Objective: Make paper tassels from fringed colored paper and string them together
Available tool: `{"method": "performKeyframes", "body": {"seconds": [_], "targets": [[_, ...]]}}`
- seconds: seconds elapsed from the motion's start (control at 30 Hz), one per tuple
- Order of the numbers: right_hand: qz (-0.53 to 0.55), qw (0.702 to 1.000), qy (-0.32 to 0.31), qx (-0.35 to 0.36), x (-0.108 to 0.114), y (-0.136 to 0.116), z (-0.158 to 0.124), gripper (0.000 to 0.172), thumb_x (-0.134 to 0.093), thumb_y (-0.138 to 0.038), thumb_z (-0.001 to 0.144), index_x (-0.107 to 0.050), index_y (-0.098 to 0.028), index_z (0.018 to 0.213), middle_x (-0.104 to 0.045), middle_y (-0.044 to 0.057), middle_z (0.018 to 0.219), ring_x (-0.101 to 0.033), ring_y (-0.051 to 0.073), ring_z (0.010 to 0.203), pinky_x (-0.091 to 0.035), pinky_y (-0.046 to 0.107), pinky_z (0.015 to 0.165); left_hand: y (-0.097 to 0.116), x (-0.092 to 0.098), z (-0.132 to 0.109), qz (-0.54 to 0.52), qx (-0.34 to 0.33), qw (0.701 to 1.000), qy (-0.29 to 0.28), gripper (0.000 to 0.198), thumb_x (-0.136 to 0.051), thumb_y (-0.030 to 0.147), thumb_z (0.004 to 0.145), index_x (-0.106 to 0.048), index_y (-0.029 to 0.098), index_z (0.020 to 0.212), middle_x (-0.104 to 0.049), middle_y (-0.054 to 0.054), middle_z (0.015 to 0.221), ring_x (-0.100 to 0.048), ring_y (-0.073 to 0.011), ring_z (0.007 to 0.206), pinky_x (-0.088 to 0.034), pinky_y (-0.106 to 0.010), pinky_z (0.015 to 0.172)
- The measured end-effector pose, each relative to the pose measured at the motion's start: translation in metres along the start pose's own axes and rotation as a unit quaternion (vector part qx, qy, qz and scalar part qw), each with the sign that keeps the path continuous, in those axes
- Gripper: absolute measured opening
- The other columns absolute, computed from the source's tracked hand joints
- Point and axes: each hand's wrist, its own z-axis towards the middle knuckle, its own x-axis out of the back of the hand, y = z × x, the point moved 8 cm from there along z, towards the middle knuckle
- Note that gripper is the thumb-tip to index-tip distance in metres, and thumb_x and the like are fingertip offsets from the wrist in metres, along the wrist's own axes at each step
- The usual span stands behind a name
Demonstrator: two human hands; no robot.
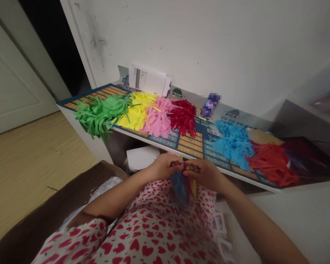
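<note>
My left hand (167, 167) and my right hand (202, 174) meet in front of my body, both with fingers pinched on the top of a multicoloured tassel bundle (183, 187). Blue, red and yellow strands hang down from it, blurred. On the shelf top beyond lie fringed paper bunches: green (101, 112), yellow (137, 112), pink (159, 117), dark red (183, 116), light blue (233, 141) and red (273, 163).
The shelf (191, 146) has a printed chart on top. A white packet (148, 80) and a pixelated purple item (210, 106) stand by the wall. A cardboard box (57, 205) with clear plastic is at lower left. White paper (143, 157) lies inside the shelf.
</note>
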Motion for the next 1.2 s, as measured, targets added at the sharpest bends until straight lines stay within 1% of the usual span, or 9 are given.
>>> {"method": "performKeyframes", "body": {"seconds": [0.1,0.27,0.47,0.63,0.7,0.83,1.03,1.13,1.2], "targets": [[0.023,0.999,0.004,0.024,-0.015,0.002,0.012,0.021,-0.056,-0.034,0.089,-0.071,-0.02,0.085,-0.063,-0.003,0.068,-0.052,0.012,0.06,-0.033,0.022,0.056,-0.001,0.004,-0.006,-0.034,0.006,0.999,-0.018,0.024,-0.053,0.031,0.088,-0.07,0.015,0.088,-0.065,-0.001,0.074,-0.056,-0.0125,0.068,-0.04,-0.021,0.065],[0.005,0.998,0.059,0.01,-0.01,0.011,0.01,0.022,-0.056,-0.031,0.087,-0.063,-0.019,0.07,-0.057,-0.004,0.059,-0.048,0.011,0.055,-0.029,0.023,0.054,-0.015,0.007,-0.012,-0.1,0.075,0.992,-0.004,0.029,-0.055,0.04,0.089,-0.068,0.014,0.087,-0.062,-0.001,0.069,-0.054,-0.012,0.063,-0.039,-0.021,0.061],[-0.002,0.997,0.082,0.003,-0.005,0.012,0.005,0.019,-0.056,-0.028,0.085,-0.063,-0.02,0.069,-0.058,-0.004,0.061,-0.047,0.011,0.055,-0.029,0.023,0.054,-0.022,-0.01,-0.006,-0.236,0.133,0.96,-0.063,0.044,-0.059,0.055,0.083,-0.064,0.013,0.072,-0.055,0.001,0.06,-0.047,-0.0106,0.058,-0.036,-0.023,0.058],[-0.012,0.994,0.108,0.0,0.005,0.019,0.005,0.023,-0.055,-0.03,0.084,-0.06,-0.019,0.064,-0.057,-0.002,0.059,-0.047,0.012,0.055,-0.028,0.023,0.052,-0.024,-0.013,-0.006,-0.233,0.148,0.955,-0.106,0.037,-0.068,0.049,0.076,-0.064,0.013,0.072,-0.058,0.001,0.064,-0.047,-0.0101,0.06,-0.035,-0.023,0.06],[-0.012,0.994,0.111,0.002,0.007,0.02,0.005,0.023,-0.056,-0.03,0.084,-0.06,-0.019,0.064,-0.057,-0.002,0.058,-0.047,0.012,0.054,-0.028,0.023,0.052,-0.024,-0.009,-0.006,-0.232,0.149,0.957,-0.089,0.032,-0.072,0.045,0.073,-0.065,0.013,0.072,-0.059,0.001,0.065,-0.048,-0.0104,0.062,-0.036,-0.022,0.061],[-0.028,0.995,0.091,0.008,0.005,0.014,0.003,0.023,-0.057,-0.03,0.086,-0.062,-0.019,0.067,-0.058,-0.001,0.062,-0.049,0.012,0.057,-0.029,0.024,0.054,-0.029,0.001,-0.005,-0.266,0.17,0.949,0.005,0.028,-0.071,0.04,0.07,-0.062,0.013,0.067,-0.061,0.0,0.065,-0.05,-0.0105,0.061,-0.037,-0.023,0.062],[-0.007,0.999,0.045,0.027,-0.007,0.004,0.006,0.023,-0.057,-0.034,0.088,-0.065,-0.02,0.07,-0.062,-0.001,0.068,-0.052,0.013,0.061,-0.032,0.024,0.057,-0.045,0.003,0.001,-0.259,0.188,0.943,0.091,0.026,-0.057,0.04,0.074,-0.053,0.016,0.067,-0.041,0.007,0.048,-0.029,-0.0062,0.042,-0.025,-0.021,0.046],[0.002,0.999,0.047,0.007,0.007,0.013,0.005,0.02,-0.057,-0.036,0.087,-0.069,-0.021,0.086,-0.058,-0.002,0.064,-0.05,0.013,0.059,-0.031,0.024,0.056,-0.047,0.024,-0.002,-0.217,0.178,0.954,0.106,0.024,-0.063,0.038,0.071,-0.059,0.015,0.069,-0.045,0.006,0.052,-0.035,-0.007,0.047,-0.025,-0.02,0.048],[0.02,0.998,0.059,-0.018,0.029,0.024,-0.003,0.027,-0.056,-0.039,0.086,-0.068,-0.02,0.102,-0.054,-0.003,0.061,-0.047,0.013,0.055,-0.031,0.024,0.054,-0.046,0.055,-0.01,-0.143,0.163,0.966,0.142,0.025,-0.069,0.037,0.068,-0.065,0.015,0.079,-0.045,0.007,0.053,-0.036,-0.0081,0.05,-0.024,-0.02,0.049]]}}
